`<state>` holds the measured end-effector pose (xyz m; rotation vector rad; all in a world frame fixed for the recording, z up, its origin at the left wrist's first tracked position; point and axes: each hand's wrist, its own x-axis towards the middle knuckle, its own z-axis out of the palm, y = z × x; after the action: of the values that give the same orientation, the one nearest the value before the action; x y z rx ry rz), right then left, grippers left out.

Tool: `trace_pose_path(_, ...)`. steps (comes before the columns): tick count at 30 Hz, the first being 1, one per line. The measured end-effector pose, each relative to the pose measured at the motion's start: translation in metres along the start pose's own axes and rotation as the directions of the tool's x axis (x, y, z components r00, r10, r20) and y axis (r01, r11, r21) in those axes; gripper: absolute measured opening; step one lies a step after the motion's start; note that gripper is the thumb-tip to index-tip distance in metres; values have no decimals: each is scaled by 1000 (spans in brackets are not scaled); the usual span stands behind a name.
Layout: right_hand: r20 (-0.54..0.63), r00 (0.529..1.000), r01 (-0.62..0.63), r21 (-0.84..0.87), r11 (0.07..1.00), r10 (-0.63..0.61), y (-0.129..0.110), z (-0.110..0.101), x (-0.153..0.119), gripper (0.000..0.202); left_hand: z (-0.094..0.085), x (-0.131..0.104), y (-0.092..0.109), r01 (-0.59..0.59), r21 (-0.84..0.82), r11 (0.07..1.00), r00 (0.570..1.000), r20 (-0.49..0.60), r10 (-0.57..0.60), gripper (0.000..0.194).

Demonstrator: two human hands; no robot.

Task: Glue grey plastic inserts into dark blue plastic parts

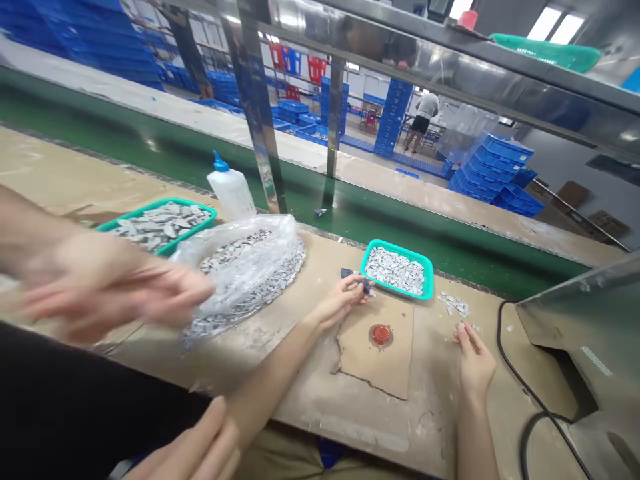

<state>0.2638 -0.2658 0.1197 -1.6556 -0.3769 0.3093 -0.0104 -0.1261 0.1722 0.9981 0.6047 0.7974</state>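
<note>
My left hand (345, 298) is closed around a small dark blue-grey plastic part (365, 285), close to the near left corner of a green tray (427, 270). The end of another dark part (346, 273) shows just behind the fingers. To the right, my right hand (474, 360) has thumb and fingers pinched together; whatever is between them is too small to make out. Just beyond it lies a loose pile of small light grey pieces (454, 305). A small red cup (381, 335) stands on a cardboard sheet (385, 373) between my hands, with a dark stain around it.
A co-worker's blurred hand (120, 287) reaches in from the left; another hand (200, 447) is below. A plastic bag of grey pieces (250, 267), a second green tray (213, 217) and a white bottle (231, 193) stand left. A black cable (520, 383) and metal housing (590, 327) are right.
</note>
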Motion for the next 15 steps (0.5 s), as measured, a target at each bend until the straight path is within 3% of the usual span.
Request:
trace_pose_path(5, 24, 999, -40, -14, 999, 40, -12, 0, -12, 77, -5, 14, -15, 41, -243, 969, 999, -25, -49, 22)
trace_pose_path(10, 78, 994, -69, -26, 997, 71, -17, 0, -16, 70, -8, 21, -22, 78, -294, 953, 995, -35, -92, 28)
trace_pose_path(15, 167, 982, -85, -14, 996, 86, -9, 6, -14, 64, -11, 21, -17, -44, -308, 950, 985, -172, -10, 47)
